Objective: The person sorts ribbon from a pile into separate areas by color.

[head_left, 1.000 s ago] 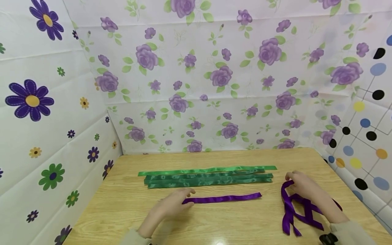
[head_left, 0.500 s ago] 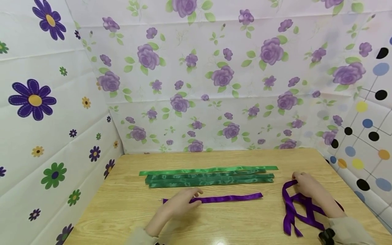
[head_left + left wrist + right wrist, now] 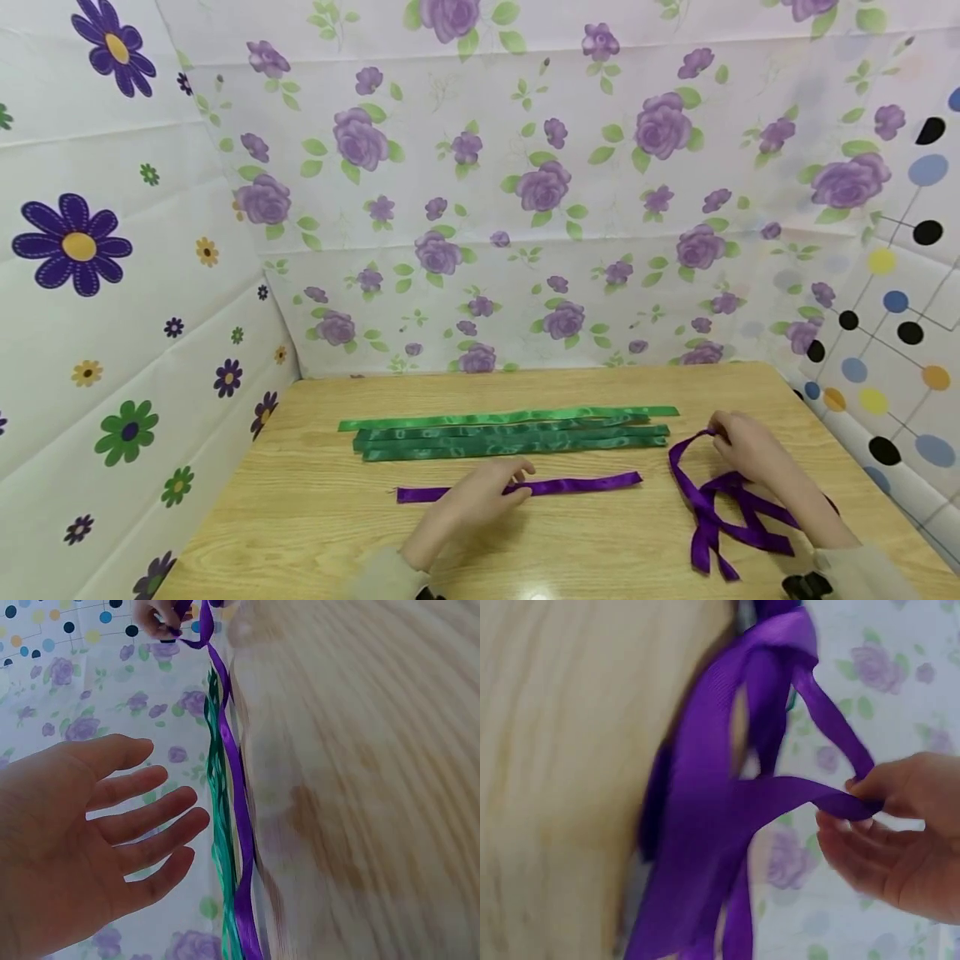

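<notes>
My right hand [image 3: 744,446] pinches a loop of purple ribbon [image 3: 705,500] between thumb and fingers. In the right wrist view the ribbon [image 3: 690,825] bends through that pinch [image 3: 866,801], its other folds hanging or lying loosely by the table. A single purple ribbon [image 3: 585,484] lies straight across the middle of the table. Over it hovers my left hand [image 3: 487,492], which covers part of its length. The left wrist view shows that hand [image 3: 105,832] with spread, relaxed fingers and nothing in them.
Behind the straight purple ribbon lie several dark green ribbons [image 3: 510,439] side by side. A bright green ribbon [image 3: 442,421] runs along their far side. Patterned cloths [image 3: 480,200] enclose the wooden table [image 3: 300,500] at the back and both sides.
My left hand has moved right along the straight purple ribbon, uncovering its left end. My right hand has raised its loop of ribbon slightly, and the loop has widened to the left.
</notes>
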Demonstrator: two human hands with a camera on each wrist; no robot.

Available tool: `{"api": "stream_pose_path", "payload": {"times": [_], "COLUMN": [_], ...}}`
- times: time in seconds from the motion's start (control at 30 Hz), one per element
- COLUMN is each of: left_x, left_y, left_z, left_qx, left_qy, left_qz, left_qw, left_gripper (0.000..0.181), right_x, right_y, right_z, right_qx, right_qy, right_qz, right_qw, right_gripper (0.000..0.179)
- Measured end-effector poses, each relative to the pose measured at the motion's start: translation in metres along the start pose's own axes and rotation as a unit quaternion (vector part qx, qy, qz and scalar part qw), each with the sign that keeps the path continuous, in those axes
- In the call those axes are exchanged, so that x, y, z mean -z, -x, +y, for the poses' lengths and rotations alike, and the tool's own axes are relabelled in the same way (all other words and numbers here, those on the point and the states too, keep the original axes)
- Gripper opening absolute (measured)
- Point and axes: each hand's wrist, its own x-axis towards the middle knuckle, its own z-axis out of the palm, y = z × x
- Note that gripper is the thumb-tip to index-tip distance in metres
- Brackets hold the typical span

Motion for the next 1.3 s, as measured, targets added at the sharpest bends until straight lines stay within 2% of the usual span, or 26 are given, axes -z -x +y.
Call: {"api": "stream_pose_path", "payload": {"times": [0.17,0.33,0.43,0.5,0.57,0.63,0.73,0.9,0.97,1.0,1.1,1.17,1.23,1.3], "left_x": [-0.004,-0.004,-0.004,-0.004,-0.004,-0.005,-0.007,-0.007,-0.006,-0.006,-0.004,-0.002,0.001,0.003], "left_y": [-0.013,-0.022,-0.026,-0.029,-0.032,-0.034,-0.036,-0.035,-0.035,-0.035,-0.033,-0.029,-0.024,-0.018], "left_z": [0.009,0.021,0.032,0.041,0.049,0.055,0.061,0.065,0.065,0.065,0.061,0.055,0.047,0.038], "left_qx": [-0.011,-0.023,-0.041,-0.053,-0.061,-0.068,-0.079,-0.108,-0.131,-0.146,-0.196,-0.210,-0.207,-0.199], "left_qy": [0.045,0.112,0.159,0.176,0.190,0.197,0.209,0.230,0.256,0.278,0.354,0.388,0.399,0.394], "left_qz": [-0.007,-0.013,-0.023,-0.034,-0.048,-0.062,-0.078,-0.078,-0.073,-0.069,-0.060,-0.060,-0.066,-0.073], "left_qw": [0.9989,0.9933,0.9862,0.9823,0.9787,0.9759,0.9715,0.9640,0.9549,0.9470,0.9127,0.8955,0.8908,0.8945], "left_gripper": [0.031,0.032,0.036,0.041,0.047,0.051,0.053,0.051,0.051,0.051,0.042,0.037,0.035,0.034], "right_x": [0.012,0.027,0.036,0.042,0.047,0.052,0.057,0.061,0.061,0.061,0.059,0.059,0.059,0.058], "right_y": [0.001,0.004,0.004,0.003,0.001,0.000,-0.002,-0.006,-0.007,-0.008,-0.010,-0.009,-0.007,-0.004], "right_z": [-0.027,-0.059,-0.084,-0.102,-0.119,-0.134,-0.151,-0.167,-0.170,-0.171,-0.169,-0.166,-0.162,-0.157], "right_qx": [0.054,0.101,0.133,0.152,0.164,0.181,0.219,0.252,0.254,0.252,0.248,0.241,0.232,0.220], "right_qy": [-0.069,-0.170,-0.175,-0.160,-0.167,-0.193,-0.243,-0.303,-0.329,-0.341,-0.372,-0.379,-0.378,-0.366], "right_qz": [0.022,-0.002,0.009,0.024,0.025,0.017,0.007,-0.020,-0.039,-0.048,-0.066,-0.071,-0.077,-0.082], "right_qw": [0.9959,0.9802,0.9755,0.9751,0.9719,0.9642,0.9449,0.9187,0.9086,0.9043,0.8921,0.8906,0.8928,0.9005], "right_gripper": [0.011,0.014,0.016,0.018,0.018,0.018,0.020,0.026,0.026,0.025,0.024,0.025,0.026,0.028]}}
